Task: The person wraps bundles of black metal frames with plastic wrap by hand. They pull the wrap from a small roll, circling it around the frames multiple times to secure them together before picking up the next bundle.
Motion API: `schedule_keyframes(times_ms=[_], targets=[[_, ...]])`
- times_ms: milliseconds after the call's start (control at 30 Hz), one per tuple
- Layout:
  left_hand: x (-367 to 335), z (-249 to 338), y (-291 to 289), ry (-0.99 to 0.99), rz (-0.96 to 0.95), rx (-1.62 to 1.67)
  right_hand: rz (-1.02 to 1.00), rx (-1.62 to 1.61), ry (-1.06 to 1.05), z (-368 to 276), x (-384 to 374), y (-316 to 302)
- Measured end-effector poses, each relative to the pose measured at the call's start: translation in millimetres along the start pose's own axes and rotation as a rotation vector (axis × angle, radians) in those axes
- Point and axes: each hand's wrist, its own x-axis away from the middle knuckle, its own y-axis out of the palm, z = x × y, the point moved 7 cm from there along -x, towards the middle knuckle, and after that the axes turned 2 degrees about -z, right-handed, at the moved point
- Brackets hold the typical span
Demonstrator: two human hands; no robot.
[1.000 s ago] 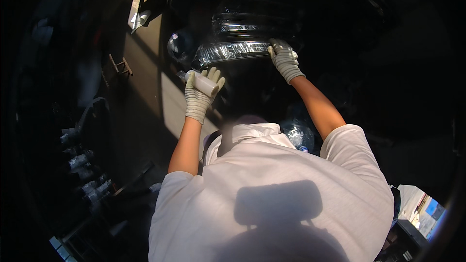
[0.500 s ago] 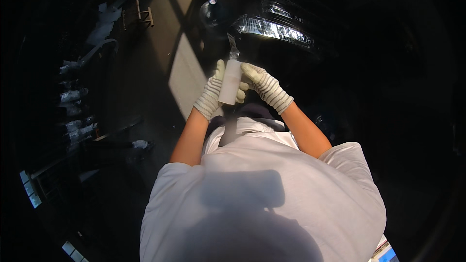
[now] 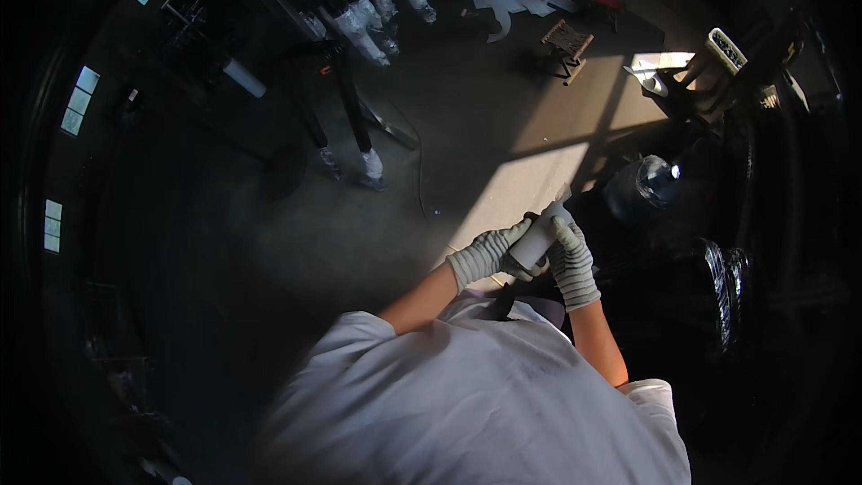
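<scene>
A whitish roll of plastic film point(image 3: 536, 242) is held in front of my body, its far end tilted to the right. A short loose piece of film sticks up at that end. My left hand point(image 3: 489, 256), in a striped knit glove, grips the roll from the left near its lower end. In a matching glove, my right hand point(image 3: 572, 262) closes round its right side, thumb along the upper part. Some fingers of both hands are hidden behind the roll.
Beyond my hands a small folding stool point(image 3: 566, 39) stands on the floor near a sunlit patch point(image 3: 530, 181). To the right are a large clear bottle point(image 3: 639, 187) and something dark wrapped in shiny film point(image 3: 725, 292). Far left, dark poles have plastic-wrapped ends point(image 3: 361, 34).
My view has swung to the left, bringing more floor, the wrapped poles and the windows in. Both hands still hold the roll, which now leans further to the right.
</scene>
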Motion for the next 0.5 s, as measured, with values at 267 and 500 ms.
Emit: schedule_keyframes(times_ms=[267,500], targets=[[177,71,-145,0.390,0.219,0.103,-0.309,0.024,0.277,100,-110,164],[242,94,-247,0.616,0.455,0.327,-0.594,0.271,0.421,164,-217,276]])
